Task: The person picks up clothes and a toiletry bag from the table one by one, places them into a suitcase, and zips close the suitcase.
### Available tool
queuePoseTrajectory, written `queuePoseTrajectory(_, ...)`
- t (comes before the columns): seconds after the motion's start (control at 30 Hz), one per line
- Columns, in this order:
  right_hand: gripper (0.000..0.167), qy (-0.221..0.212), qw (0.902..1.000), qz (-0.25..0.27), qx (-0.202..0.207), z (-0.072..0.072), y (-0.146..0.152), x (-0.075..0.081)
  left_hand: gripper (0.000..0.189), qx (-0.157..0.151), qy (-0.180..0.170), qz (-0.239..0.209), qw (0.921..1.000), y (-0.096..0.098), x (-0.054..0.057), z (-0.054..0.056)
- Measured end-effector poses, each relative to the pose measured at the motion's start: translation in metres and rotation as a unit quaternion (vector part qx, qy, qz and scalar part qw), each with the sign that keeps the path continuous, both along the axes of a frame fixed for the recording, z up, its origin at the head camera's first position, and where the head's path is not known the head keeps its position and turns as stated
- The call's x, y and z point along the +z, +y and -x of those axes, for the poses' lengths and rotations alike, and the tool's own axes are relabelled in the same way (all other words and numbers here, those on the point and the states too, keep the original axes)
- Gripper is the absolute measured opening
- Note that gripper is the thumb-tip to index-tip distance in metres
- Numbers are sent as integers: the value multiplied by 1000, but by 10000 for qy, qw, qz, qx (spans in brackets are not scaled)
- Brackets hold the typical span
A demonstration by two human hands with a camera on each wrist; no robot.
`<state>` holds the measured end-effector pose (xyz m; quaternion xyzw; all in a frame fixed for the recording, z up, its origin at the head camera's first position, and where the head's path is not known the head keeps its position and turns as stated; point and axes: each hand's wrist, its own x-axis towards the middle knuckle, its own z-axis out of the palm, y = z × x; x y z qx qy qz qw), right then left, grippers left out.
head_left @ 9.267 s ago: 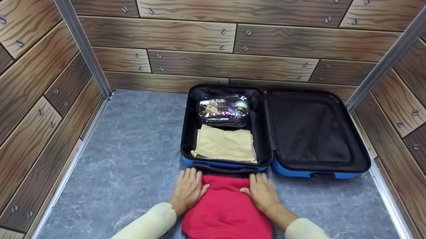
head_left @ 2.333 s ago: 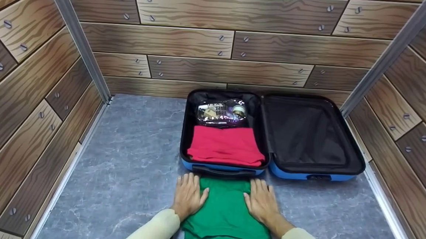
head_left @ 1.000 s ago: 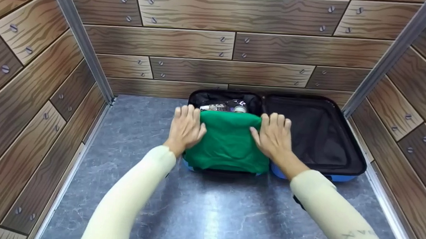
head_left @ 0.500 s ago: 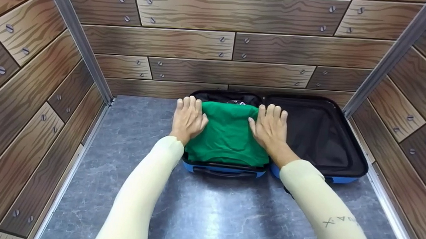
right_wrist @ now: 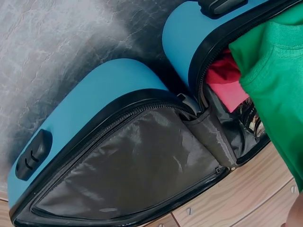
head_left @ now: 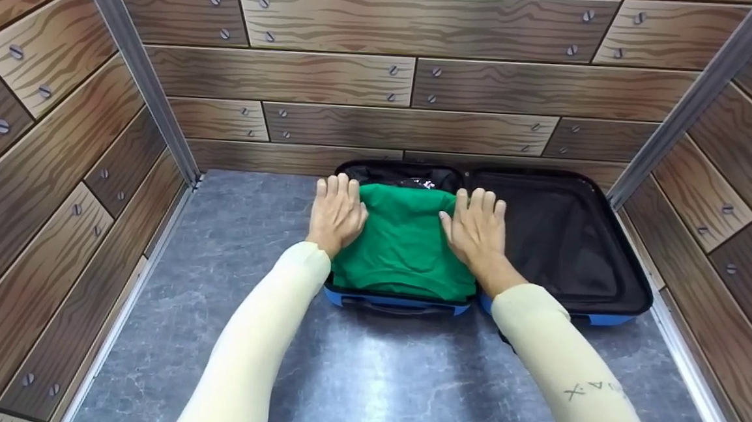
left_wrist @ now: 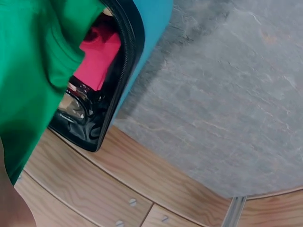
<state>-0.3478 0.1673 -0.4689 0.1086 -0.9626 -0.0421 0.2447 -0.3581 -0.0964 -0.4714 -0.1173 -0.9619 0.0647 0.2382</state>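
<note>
A folded green shirt (head_left: pixel 407 239) with its neckline towards me is held over the left half of the blue suitcase (head_left: pixel 396 305). My left hand (head_left: pixel 338 214) grips its far left corner, and my right hand (head_left: pixel 477 227) grips the far right one. Below the cloth, a folded red shirt (left_wrist: pixel 99 59) lies in the suitcase, seen from both wrists; the green cloth hangs above it. A clear pouch (left_wrist: pixel 73 106) lies towards the far end of that half, mostly covered by the green shirt in the head view.
The suitcase's other half (head_left: pixel 560 242) lies opened flat on the right, its black lining zipped. Plank-patterned walls (head_left: pixel 332 78) rise behind and at both sides. The grey marbled floor (head_left: pixel 231 228) stretches to the left and in front.
The red shirt went into the suitcase first. Both hands then lifted the green shirt from the floor in front and carried it forward over the suitcase; lately it has lowered slightly towards me.
</note>
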Motion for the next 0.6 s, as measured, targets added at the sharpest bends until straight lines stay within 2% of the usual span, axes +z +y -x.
queuePoseTrajectory(0.17,49,35,10000,-14,44,1,0,1,20,5,108,-188,9998,6,-2,1)
queuePoseTrajectory(0.27,52,3,10000,10,51,2,-1,1,27,202,106,-249,9994,7,-3,0)
queuePoseTrajectory(0.43,66,-312,9991,-79,262,-1,-3,-7,58,566,-640,-309,9959,7,-12,-6)
queuePoseTrajectory(0.6,67,-810,9952,-220,510,-9,-12,-20,65,466,-1323,-101,9901,3,-30,-14)
